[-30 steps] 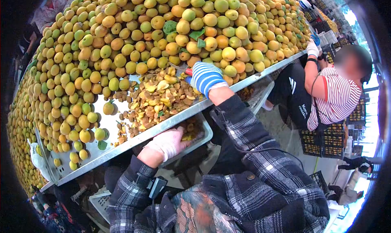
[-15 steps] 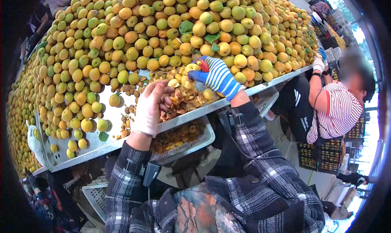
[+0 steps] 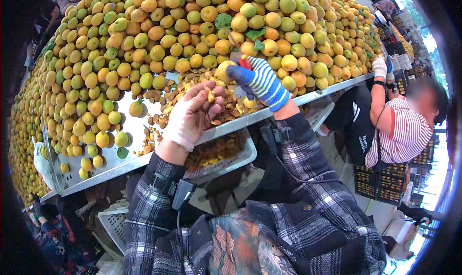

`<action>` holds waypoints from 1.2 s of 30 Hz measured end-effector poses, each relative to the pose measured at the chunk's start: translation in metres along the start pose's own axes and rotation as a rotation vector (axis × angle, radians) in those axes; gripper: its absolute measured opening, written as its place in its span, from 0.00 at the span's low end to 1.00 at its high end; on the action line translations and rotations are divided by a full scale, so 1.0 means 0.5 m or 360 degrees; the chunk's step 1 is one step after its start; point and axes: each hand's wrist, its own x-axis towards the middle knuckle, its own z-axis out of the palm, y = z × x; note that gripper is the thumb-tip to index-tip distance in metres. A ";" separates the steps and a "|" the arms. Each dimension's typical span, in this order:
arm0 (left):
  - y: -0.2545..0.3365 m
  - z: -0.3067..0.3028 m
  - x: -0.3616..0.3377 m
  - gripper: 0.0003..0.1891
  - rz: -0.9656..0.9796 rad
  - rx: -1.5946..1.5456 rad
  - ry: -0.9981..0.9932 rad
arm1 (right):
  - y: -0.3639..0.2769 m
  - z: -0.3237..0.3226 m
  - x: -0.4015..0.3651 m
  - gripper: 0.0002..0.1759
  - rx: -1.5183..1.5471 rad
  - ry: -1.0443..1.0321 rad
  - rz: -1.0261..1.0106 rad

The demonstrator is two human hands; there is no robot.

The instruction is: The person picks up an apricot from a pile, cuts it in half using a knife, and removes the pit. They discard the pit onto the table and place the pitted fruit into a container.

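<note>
My left hand (image 3: 195, 114), in a white glove with bare fingertips, is curled palm up around a small piece of apricot (image 3: 211, 96). My right hand (image 3: 262, 85), in a blue-and-white striped glove, grips a red-handled knife (image 3: 245, 63); its thin blade looks blurred. A yellow apricot (image 3: 223, 71) is against that hand's thumb and fingers. Below both hands, cut apricot pieces and brown pits (image 3: 226, 112) lie along the edge of the metal table (image 3: 130, 164). A big heap of whole apricots (image 3: 159, 34) rises behind them.
Under the table edge sits a white crate (image 3: 248, 152) with cut fruit. Another white crate (image 3: 111, 227) stands lower left. At right, a person in a striped shirt (image 3: 404, 131) works at the same table, near stacked black crates (image 3: 380, 181). A white bag (image 3: 42, 164) lies at far left.
My left hand has turned palm up and moved slightly right, showing the apricot piece. My right hand has shifted a little, with the apricot now at its thumb. The view has moved slightly.
</note>
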 end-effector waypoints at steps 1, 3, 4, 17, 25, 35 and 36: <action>0.004 0.002 -0.008 0.19 -0.0006 0.0006 0.0005 | -0.004 -0.006 0.000 0.23 0.0113 0.0006 0.0057; 0.010 0.001 -0.017 0.21 -0.0096 -0.0105 -0.0156 | 0.000 -0.011 -0.003 0.17 0.0257 0.0009 0.0047; 0.010 -0.005 -0.022 0.21 -0.0117 -0.0280 -0.0259 | 0.000 -0.018 -0.005 0.17 0.0449 -0.0065 0.0079; 0.016 -0.006 -0.029 0.17 0.0318 0.0507 0.0006 | -0.006 -0.018 -0.015 0.17 0.0889 -0.0177 0.0117; 0.032 -0.017 -0.010 0.15 0.1426 0.2070 0.0412 | -0.038 0.035 -0.038 0.22 0.0599 -0.0316 -0.0087; 0.009 -0.001 -0.013 0.23 0.0930 0.1485 0.0369 | 0.003 0.102 -0.007 0.21 0.0068 -0.0219 -0.0502; 0.006 -0.003 -0.012 0.23 0.0765 0.1192 0.0332 | 0.006 0.107 -0.005 0.21 -0.0009 -0.0220 -0.0515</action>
